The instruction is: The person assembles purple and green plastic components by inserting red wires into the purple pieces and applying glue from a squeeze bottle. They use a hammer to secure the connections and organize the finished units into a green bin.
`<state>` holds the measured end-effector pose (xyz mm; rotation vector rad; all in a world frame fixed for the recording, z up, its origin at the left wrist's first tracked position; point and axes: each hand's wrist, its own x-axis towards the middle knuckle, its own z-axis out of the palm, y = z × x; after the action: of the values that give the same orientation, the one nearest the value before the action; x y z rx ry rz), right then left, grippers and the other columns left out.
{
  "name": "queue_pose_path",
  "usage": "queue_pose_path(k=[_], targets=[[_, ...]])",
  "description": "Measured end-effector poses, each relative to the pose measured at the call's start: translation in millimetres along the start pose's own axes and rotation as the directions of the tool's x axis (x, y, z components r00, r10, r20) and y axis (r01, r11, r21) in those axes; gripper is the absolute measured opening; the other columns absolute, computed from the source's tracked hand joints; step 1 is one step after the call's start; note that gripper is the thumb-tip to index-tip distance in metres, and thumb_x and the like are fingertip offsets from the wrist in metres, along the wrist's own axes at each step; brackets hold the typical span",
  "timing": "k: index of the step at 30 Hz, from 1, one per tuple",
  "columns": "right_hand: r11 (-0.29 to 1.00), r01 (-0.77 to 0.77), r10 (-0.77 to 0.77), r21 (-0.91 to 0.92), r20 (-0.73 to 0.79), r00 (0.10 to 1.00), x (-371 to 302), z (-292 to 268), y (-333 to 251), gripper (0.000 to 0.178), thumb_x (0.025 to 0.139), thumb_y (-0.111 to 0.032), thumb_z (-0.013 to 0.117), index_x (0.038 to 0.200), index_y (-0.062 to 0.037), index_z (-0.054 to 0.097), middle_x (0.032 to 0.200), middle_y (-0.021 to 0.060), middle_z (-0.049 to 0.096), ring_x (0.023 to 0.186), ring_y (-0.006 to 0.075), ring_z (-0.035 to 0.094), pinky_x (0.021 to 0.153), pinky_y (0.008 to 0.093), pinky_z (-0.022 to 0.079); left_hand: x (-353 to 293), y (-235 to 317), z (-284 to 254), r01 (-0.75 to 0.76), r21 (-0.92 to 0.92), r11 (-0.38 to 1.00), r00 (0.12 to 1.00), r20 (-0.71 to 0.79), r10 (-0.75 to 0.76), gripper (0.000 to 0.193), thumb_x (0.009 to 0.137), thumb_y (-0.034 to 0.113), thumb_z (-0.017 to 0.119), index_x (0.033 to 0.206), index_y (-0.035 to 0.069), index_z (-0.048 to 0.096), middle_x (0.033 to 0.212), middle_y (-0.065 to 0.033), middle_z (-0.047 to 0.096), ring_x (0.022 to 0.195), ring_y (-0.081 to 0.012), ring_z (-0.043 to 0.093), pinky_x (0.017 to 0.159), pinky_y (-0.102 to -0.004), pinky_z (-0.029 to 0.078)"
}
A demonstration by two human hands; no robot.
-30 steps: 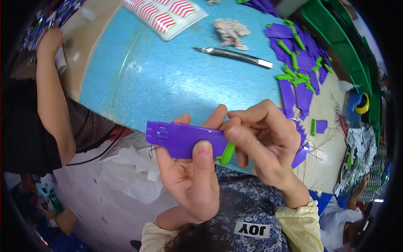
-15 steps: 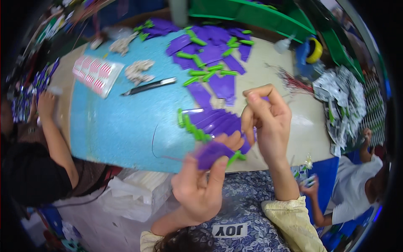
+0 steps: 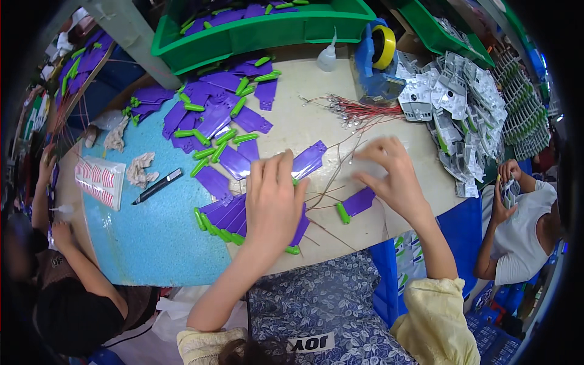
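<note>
My left hand (image 3: 274, 198) reaches over the near purple parts, its fingers stretched forward and thumb apart. Beside its thumb and fingertips lies a purple flat part (image 3: 308, 160), its near end partly covered by the hand; whether they touch, I cannot tell. Under and left of that hand is a fanned row of purple parts (image 3: 228, 213) with green ends. My right hand (image 3: 392, 176) hovers above the table at the right, thumb and fingers curved apart, with no held thing visible. Below its thumb lies a purple part with a green end (image 3: 357, 202), among thin wires (image 3: 331, 182).
Further back lie a heap of purple parts (image 3: 213, 112), a green bin (image 3: 261, 39), a small bottle (image 3: 326, 58) and a yellow tape roll (image 3: 383, 47). Red wires (image 3: 365, 109) and silver casings (image 3: 450, 91) stand right. A black pen (image 3: 158, 185) lies left. Co-workers sit on both sides.
The purple part held up in my left hand has left it; that hand has moved forward over the row. My right hand has opened from a pinch. The view has shifted toward the right.
</note>
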<state>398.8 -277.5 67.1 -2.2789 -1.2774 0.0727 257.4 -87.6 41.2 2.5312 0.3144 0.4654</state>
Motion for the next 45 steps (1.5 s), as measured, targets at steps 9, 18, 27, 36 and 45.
queue_pose_path(k=[9, 18, 27, 36, 45], targets=[[0.877, 0.076, -0.170, 0.475, 0.158, 0.973, 70, 29, -14, 0.017, 0.081, -0.007, 0.071, 0.095, 0.0020, 0.068, 0.082, 0.0123, 0.064, 0.078, 0.0261, 0.062, 0.070, 0.0363, 0.048, 16, -15, -12, 0.144, -0.509, 0.849, 0.982, -0.030, -0.184, 0.019, 0.088, -0.001, 0.067, 0.107, -0.005, 0.064, 0.098, -0.0095, 0.067, 0.087, -0.0144, 0.066, 0.073, -0.0268, 0.054], [0.752, -0.125, 0.048, 0.647, 0.136, 0.990, 47, 4, -46, 0.014, 0.083, -0.006, 0.071, 0.093, 0.0037, 0.070, 0.081, 0.0102, 0.069, 0.073, 0.0167, 0.065, 0.069, 0.0294, 0.049, 13, 17, -49, 0.013, -0.482, 0.876, 0.991, -0.112, -0.076, 0.020, 0.088, 0.008, 0.069, 0.103, -0.004, 0.068, 0.081, -0.0139, 0.070, 0.065, -0.0178, 0.067, 0.059, -0.0281, 0.050], [0.766, -0.023, 0.071, 0.642, -0.049, 0.996, 34, 5, -58, 0.051, 0.073, -0.012, 0.082, 0.118, 0.0016, 0.062, 0.097, 0.0098, 0.070, 0.089, 0.0203, 0.069, 0.081, 0.0328, 0.053, 17, 19, -52, -0.154, -0.516, 0.842, 0.979, -0.195, 0.060, 0.022, 0.081, 0.004, 0.072, 0.102, -0.004, 0.068, 0.081, -0.0151, 0.069, 0.067, -0.0261, 0.068, 0.059, -0.0320, 0.051], [0.643, -0.045, -0.093, 0.764, 0.136, 0.986, 32, 4, -70, 0.055, 0.071, -0.021, 0.086, 0.116, 0.0029, 0.066, 0.101, 0.0153, 0.072, 0.092, 0.0233, 0.071, 0.082, 0.0317, 0.054, 5, 22, -45, -0.196, -0.522, 0.830, 0.970, -0.226, 0.086, 0.015, 0.078, 0.006, 0.074, 0.088, -0.004, 0.070, 0.063, -0.0137, 0.062, 0.051, -0.0264, 0.063, 0.049, -0.0316, 0.047], [0.688, -0.378, 0.272, 0.620, 0.263, 0.926, 21, -10, -59, 0.030, 0.076, -0.014, 0.082, 0.096, 0.0037, 0.070, 0.081, 0.0108, 0.071, 0.072, 0.0137, 0.067, 0.064, 0.0278, 0.052, -12, 20, -42, 0.293, -0.870, 0.396, 0.915, 0.135, -0.381, 0.018, 0.086, 0.003, 0.068, 0.102, -0.006, 0.068, 0.072, -0.0046, 0.070, 0.063, -0.0052, 0.060, 0.056, -0.0255, 0.048]])
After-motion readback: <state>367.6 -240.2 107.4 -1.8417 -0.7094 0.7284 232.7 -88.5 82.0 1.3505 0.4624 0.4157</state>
